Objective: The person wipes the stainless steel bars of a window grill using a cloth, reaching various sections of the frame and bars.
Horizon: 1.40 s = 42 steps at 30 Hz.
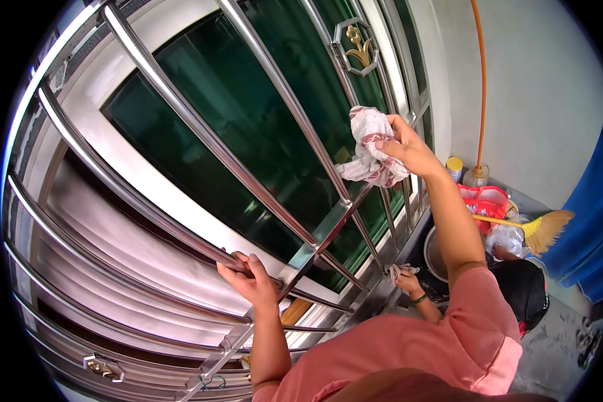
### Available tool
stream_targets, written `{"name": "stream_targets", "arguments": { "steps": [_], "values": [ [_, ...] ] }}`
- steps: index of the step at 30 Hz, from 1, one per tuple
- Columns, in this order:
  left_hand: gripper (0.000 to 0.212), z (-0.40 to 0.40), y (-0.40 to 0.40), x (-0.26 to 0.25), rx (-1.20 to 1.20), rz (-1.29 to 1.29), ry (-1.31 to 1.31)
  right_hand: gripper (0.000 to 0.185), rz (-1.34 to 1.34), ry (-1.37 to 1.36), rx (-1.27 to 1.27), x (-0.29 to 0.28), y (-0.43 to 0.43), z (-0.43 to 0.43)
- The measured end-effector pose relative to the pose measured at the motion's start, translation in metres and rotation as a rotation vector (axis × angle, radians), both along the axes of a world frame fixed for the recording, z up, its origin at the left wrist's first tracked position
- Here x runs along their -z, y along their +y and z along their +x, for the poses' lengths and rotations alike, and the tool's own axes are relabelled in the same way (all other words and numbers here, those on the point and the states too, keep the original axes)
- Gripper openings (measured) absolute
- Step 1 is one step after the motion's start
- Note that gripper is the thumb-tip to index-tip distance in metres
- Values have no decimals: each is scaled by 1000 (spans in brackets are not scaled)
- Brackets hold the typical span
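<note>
My left hand [254, 281] curls its fingers around a shiny metal bar [151, 211] of the window grille, just above a flat crossbar [299, 261]. Higher up and to the right, my right hand [409, 148] grips a crumpled white cloth [374, 151] with reddish-brown marks. The cloth lies against the bars and hides part of them, along with the upper end of the crossbar. Behind the grille is a dark green glass pane [221, 115] in a white frame [166, 201].
Beside me at lower right, another person's hand [408, 281] holds a cloth [396, 271] by the grille's base. That person wears a black cap [522, 291]. A metal basin [434, 251], a red bag [482, 201], a straw broom [547, 231] and a blue curtain [585, 201] are nearby.
</note>
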<state>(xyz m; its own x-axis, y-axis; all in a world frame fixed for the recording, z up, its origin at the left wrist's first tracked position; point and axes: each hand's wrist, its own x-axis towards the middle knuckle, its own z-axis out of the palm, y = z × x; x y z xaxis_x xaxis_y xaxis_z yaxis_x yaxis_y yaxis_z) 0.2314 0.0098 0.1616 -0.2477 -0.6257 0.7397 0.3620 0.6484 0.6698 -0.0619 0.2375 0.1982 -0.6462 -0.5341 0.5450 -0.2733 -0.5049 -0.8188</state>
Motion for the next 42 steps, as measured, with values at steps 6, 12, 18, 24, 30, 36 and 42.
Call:
{"name": "stream_targets", "arguments": {
  "steps": [6, 12, 18, 24, 30, 36, 42],
  "values": [
    [50, -5, 4, -2, 5, -26, 2, 16, -83, 48, 464, 40, -27, -77],
    [48, -6, 0, 2, -81, -53, -32, 23, -46, 661, 781, -15, -106, -155],
    [59, -9, 1, 4, -119, -18, -11, 22, -293, 970, 791, -165, -140, -166],
    [58, -6, 3, 3, -216, -74, -25, 45, -596, 1397, 1078, -232, -150, -181],
    [59, -10, 7, 2, -203, -21, -22, 36, -390, 801, 1137, -187, -162, -245],
    [51, -3, -1, 10, -244, -60, -30, 32, -234, 685, 1035, -1, -158, -223],
    [49, -10, 4, 4, -151, -27, -35, 24, 489, 633, 710, 56, -91, -179]
  ]
}}
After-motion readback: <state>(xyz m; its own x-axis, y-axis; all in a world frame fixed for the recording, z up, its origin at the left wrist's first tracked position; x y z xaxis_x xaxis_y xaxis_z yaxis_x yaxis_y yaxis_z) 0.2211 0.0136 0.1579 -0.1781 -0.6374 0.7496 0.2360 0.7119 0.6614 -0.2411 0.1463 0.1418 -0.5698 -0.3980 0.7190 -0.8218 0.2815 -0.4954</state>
